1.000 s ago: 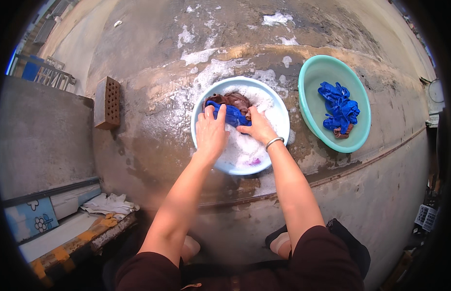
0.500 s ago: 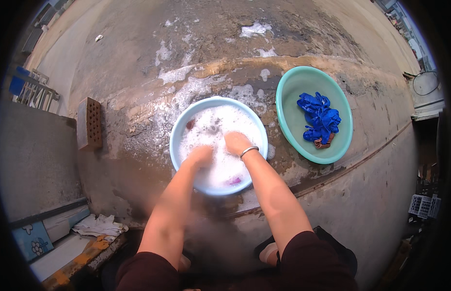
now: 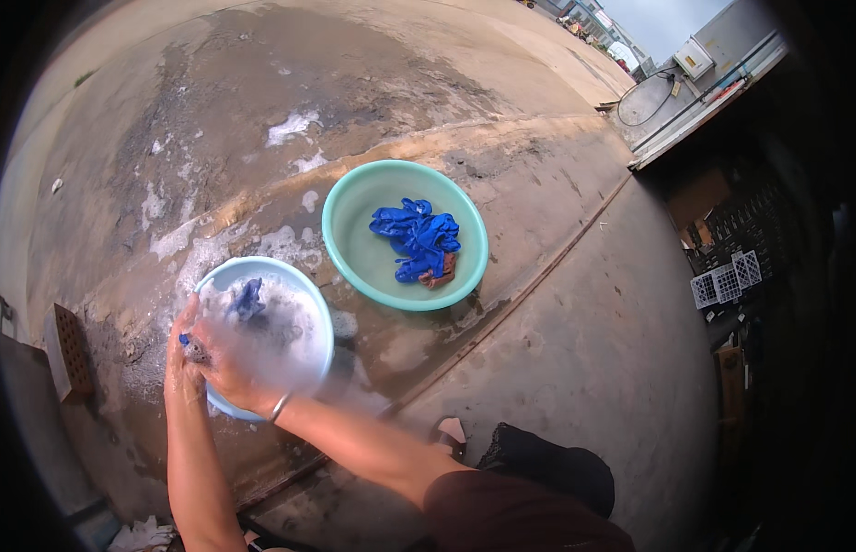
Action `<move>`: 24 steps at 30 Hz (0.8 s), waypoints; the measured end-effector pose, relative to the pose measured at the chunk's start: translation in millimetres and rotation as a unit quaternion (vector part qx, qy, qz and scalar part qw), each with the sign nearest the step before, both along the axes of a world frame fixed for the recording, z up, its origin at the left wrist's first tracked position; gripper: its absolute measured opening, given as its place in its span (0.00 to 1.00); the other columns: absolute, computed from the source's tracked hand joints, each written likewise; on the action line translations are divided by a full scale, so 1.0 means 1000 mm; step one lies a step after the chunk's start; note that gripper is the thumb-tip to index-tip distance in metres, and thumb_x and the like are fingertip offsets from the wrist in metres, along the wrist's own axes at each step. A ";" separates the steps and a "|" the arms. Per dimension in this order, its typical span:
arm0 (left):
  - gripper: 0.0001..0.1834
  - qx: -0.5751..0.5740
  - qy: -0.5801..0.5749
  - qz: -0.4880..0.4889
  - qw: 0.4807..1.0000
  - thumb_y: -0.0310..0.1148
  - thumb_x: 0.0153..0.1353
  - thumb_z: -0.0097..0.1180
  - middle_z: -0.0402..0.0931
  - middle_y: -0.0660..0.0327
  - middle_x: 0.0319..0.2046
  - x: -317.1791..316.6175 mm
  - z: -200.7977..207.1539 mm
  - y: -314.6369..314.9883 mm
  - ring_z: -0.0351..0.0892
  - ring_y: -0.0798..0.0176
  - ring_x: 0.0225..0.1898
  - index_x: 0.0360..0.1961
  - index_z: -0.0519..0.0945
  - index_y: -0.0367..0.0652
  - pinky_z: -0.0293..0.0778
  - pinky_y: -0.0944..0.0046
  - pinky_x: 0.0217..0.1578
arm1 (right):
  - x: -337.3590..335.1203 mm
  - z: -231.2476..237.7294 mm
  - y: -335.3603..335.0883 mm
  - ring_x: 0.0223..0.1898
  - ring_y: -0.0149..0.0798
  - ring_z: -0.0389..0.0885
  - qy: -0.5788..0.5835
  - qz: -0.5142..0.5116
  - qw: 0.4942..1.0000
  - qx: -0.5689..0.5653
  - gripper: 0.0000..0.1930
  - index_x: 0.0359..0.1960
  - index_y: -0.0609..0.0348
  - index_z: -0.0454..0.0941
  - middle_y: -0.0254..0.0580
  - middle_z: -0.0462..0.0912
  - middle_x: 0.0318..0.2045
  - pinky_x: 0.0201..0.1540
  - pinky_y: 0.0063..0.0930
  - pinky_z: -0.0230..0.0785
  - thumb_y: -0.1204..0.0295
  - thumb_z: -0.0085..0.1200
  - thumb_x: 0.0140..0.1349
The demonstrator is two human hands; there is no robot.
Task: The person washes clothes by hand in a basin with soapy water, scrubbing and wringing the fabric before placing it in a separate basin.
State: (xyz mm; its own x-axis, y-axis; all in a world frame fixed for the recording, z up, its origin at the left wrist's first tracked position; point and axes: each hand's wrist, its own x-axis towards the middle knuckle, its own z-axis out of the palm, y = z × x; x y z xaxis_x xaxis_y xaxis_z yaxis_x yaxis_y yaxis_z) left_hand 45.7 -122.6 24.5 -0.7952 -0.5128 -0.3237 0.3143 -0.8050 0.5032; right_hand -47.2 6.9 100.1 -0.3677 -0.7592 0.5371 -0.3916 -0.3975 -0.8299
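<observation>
A light-blue basin [image 3: 327, 324] full of white suds stands on the ground in front of me. Over its left rim my left hand [image 3: 181, 354] and my right hand [image 3: 227, 366] are pressed together, closed round a foamy bit of blue cloth [image 3: 185, 339]. Most of that cloth is hidden by my fingers. A silver bangle [image 3: 280, 407] circles my right wrist. Out of the suds, beyond my hands, pokes a darker blue cloth [image 3: 249, 299]. To the right, a green basin [image 3: 481, 253] holds crumpled bright-blue cloth [image 3: 419, 237] and a small brown piece [image 3: 441, 273].
A perforated brick [image 3: 69, 354] lies left of the light-blue basin. Wet ground with foam patches [image 3: 292, 128] spreads beyond the basins. White plastic crates [image 3: 725, 281] sit at the right. A ridge [image 3: 515, 299] crosses the concrete, and my foot [image 3: 452, 431] is near below.
My view has swung right, so both basins appear further left. My hands have come out of the suds together to the left rim, now with blue cloth. A dark blue cloth shows above the foam.
</observation>
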 end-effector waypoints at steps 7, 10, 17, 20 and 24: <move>0.17 -0.057 -0.153 0.197 0.967 0.32 0.70 0.43 0.76 0.54 0.47 -0.053 0.037 0.093 0.79 0.59 0.46 0.57 0.70 0.38 0.77 0.57 0.46 | -0.037 -0.055 -0.036 0.28 0.37 0.75 -0.216 -0.170 0.956 0.102 0.11 0.39 0.61 0.71 0.43 0.77 0.23 0.35 0.32 0.70 0.70 0.58 0.60; 0.12 -0.003 -0.197 0.215 0.957 0.35 0.70 0.45 0.74 0.61 0.37 -0.065 0.040 0.101 0.74 0.66 0.40 0.49 0.73 0.40 0.73 0.63 0.44 | -0.063 -0.071 -0.025 0.31 0.33 0.80 -0.298 -0.136 0.925 0.193 0.11 0.41 0.65 0.75 0.45 0.84 0.31 0.36 0.30 0.72 0.70 0.58 0.62; 0.15 0.037 -0.271 0.264 0.925 0.42 0.67 0.48 0.77 0.59 0.32 -0.063 0.029 0.098 0.78 0.59 0.35 0.38 0.76 0.41 0.75 0.57 0.39 | -0.040 -0.066 -0.018 0.30 0.46 0.80 -0.420 -0.098 0.856 0.283 0.17 0.33 0.65 0.77 0.53 0.81 0.27 0.38 0.39 0.70 0.60 0.51 0.66; 0.12 0.085 -0.208 0.268 0.937 0.38 0.66 0.50 0.77 0.58 0.31 -0.055 0.023 0.089 0.76 0.62 0.32 0.37 0.76 0.39 0.74 0.60 0.34 | -0.026 -0.072 -0.016 0.32 0.48 0.80 -0.354 -0.087 0.894 0.261 0.19 0.34 0.66 0.78 0.56 0.80 0.28 0.41 0.40 0.70 0.59 0.49 0.67; 0.11 0.049 -0.174 0.251 0.951 0.36 0.65 0.49 0.76 0.57 0.31 -0.023 -0.012 0.064 0.76 0.62 0.29 0.34 0.75 0.38 0.73 0.60 0.29 | 0.013 -0.060 -0.013 0.32 0.52 0.80 -0.213 -0.086 0.951 0.208 0.20 0.31 0.66 0.78 0.58 0.80 0.29 0.42 0.40 0.70 0.58 0.48 0.67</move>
